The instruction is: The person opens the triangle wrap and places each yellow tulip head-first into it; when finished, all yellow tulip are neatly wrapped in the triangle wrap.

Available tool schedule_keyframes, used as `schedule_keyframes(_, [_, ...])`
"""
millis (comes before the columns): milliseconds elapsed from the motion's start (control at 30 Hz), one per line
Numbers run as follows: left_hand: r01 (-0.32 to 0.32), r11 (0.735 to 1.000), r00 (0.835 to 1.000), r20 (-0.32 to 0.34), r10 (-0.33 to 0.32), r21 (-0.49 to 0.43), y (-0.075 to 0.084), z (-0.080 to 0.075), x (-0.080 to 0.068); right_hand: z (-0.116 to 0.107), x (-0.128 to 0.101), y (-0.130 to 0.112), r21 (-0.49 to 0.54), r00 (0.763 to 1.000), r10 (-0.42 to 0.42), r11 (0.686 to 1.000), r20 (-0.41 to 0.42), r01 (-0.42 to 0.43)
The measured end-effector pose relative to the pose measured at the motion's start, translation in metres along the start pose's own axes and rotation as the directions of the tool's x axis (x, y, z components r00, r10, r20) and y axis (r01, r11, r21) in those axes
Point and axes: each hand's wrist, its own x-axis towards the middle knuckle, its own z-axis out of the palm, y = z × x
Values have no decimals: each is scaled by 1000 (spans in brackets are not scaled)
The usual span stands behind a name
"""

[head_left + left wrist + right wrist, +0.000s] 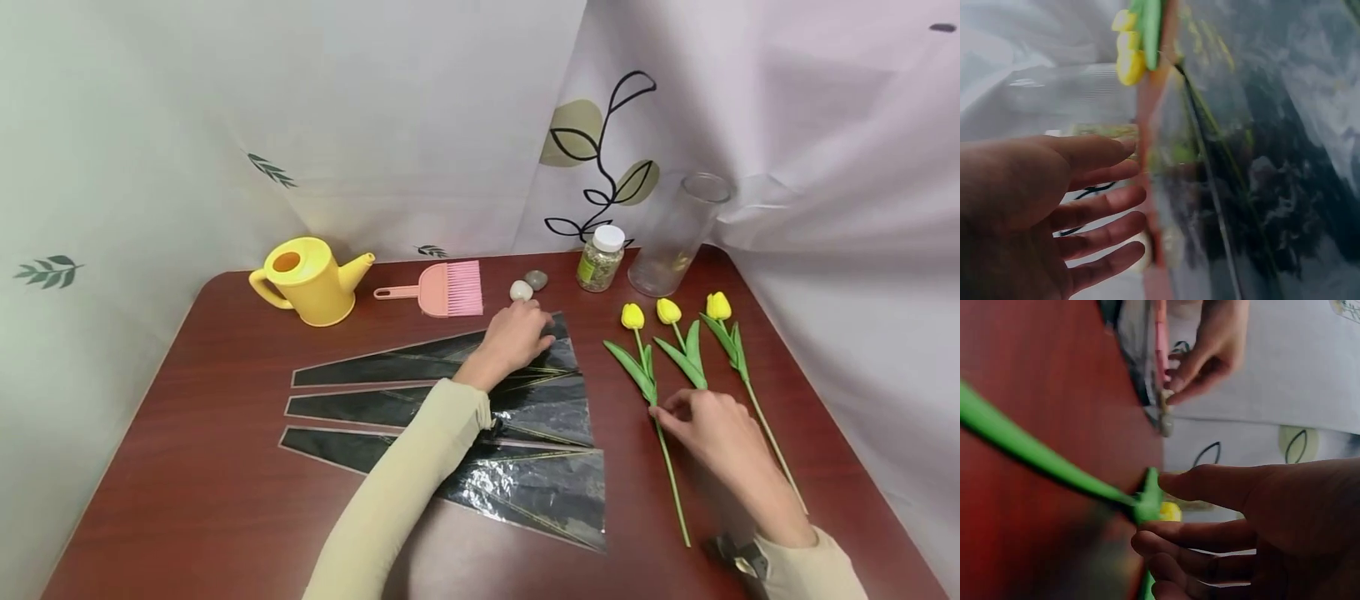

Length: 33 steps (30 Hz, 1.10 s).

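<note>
Head view: left hand (519, 332) had fingers spread by glossy black plastic sheet (420, 361); right hand (720, 429) fingers pinched yellow-bloomed, green-stemmed tulip (645, 382); loose pinch risked slipping.

Jar (602, 258), clear, white-lidded, standing on the counter (187, 467): one yellow-green label (586, 271) on its side, any lettering too small to read; no legible text, brand, number or sign on any other item.
</note>
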Motion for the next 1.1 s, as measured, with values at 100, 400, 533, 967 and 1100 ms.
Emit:
schedule_keyframes(100, [21, 1000, 1000, 11, -21, -15, -1, 7, 6, 6, -7, 2, 22, 999, 41, 999, 29, -41])
schedule_keyframes(400, [53, 996, 998, -17, -55, -70, -7, 14, 7, 17, -7, 0, 45, 998, 36, 998, -54, -33])
schedule_keyframes(533, [55, 994, 998, -26, -57, -91, -4, 16, 10, 19, -8, 0, 78, 995, 55, 996, -82, -49])
schedule_keyframes(967, [13, 996, 992, -125, -24, -88, 0, 14, 9, 12, -11, -2, 228, 978, 114, 971, -177, -72])
schedule_keyframes(1100, [1, 996, 989, -146, -14, -92, 1, 11, 7, 7, -10, -3, 251, 967, 90, 968, -240, -28])
